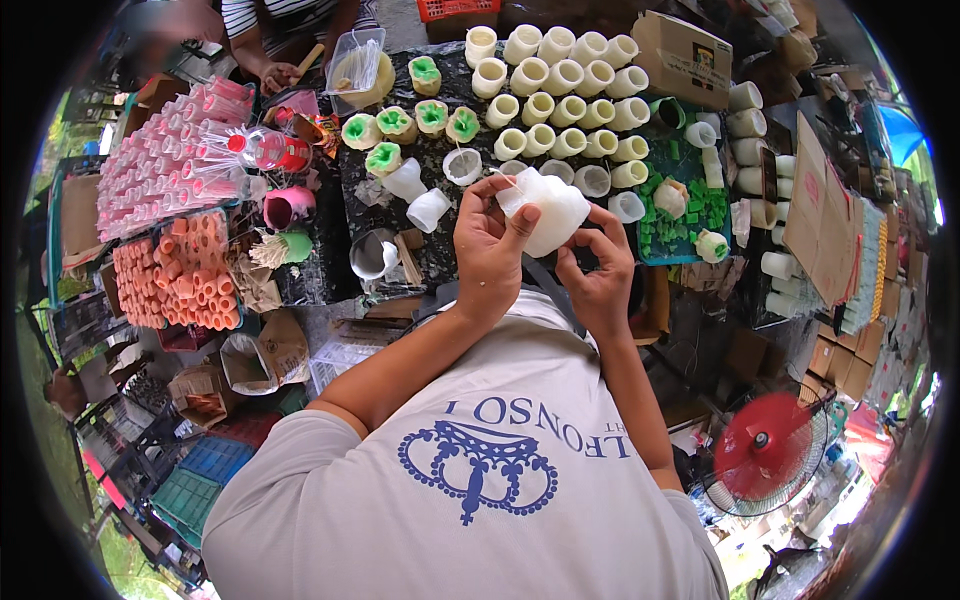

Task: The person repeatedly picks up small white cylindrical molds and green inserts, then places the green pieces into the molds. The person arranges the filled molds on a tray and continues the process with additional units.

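In front of my chest, over the table's near edge, is a white waxy lump (548,212) with rounded bulges. My left hand (490,238) is closed on its left side, thumb across the front and fingers behind. A thin pale strand, perhaps a wick, shows by those fingertips. On the other side, my right hand (602,265) has its thumb and forefinger pinched together by the lump's lower right; what they hold, if anything, I cannot make out. Beyond the lump, white cups (592,180) stand in the nearest row.
Rows of cream cylinders (565,75) cover the far table. Green-topped cylinders (432,117) stand left of them. Green chunks fill a tray (655,247) at right. Pink pieces (165,165) and orange cups (180,270) lie left. Another person's hand (278,76) holds a stick. A red fan (763,440) stands lower right.
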The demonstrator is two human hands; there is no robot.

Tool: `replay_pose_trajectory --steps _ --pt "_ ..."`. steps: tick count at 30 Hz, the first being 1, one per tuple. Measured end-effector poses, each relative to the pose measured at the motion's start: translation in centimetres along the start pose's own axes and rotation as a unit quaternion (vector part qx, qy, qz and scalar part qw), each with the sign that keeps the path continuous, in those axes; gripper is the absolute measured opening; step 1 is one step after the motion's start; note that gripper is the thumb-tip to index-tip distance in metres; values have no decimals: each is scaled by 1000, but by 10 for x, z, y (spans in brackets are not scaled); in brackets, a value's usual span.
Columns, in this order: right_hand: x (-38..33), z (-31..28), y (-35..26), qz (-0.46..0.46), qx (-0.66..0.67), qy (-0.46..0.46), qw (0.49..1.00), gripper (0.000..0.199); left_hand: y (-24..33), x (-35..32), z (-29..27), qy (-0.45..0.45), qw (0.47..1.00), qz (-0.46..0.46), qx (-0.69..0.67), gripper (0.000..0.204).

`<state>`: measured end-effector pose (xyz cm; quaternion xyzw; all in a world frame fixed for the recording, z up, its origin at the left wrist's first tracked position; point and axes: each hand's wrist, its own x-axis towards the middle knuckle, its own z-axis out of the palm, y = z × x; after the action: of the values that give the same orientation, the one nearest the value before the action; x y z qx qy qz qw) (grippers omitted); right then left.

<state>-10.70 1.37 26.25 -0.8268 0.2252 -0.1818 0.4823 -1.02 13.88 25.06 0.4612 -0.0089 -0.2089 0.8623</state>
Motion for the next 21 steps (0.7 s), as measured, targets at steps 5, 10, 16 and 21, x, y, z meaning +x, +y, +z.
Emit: replay_pose_trajectory --steps 5,10,16,21 --pt "-23 -5 9 33 -62 5 998 12 -13 -7 -7 -1 998 -62 -10 53" --pt "-38 -12 16 51 -77 -7 996 11 -34 -6 -12 22 991 -133 -20 48" --pt "-22 -30 33 -21 -86 -41 995 40 -46 22 -15 110 924 -356 -85 40" --pt "3 -38 43 -27 -57 -164 984 105 -78 37 -39 73 870 -485 -49 50"
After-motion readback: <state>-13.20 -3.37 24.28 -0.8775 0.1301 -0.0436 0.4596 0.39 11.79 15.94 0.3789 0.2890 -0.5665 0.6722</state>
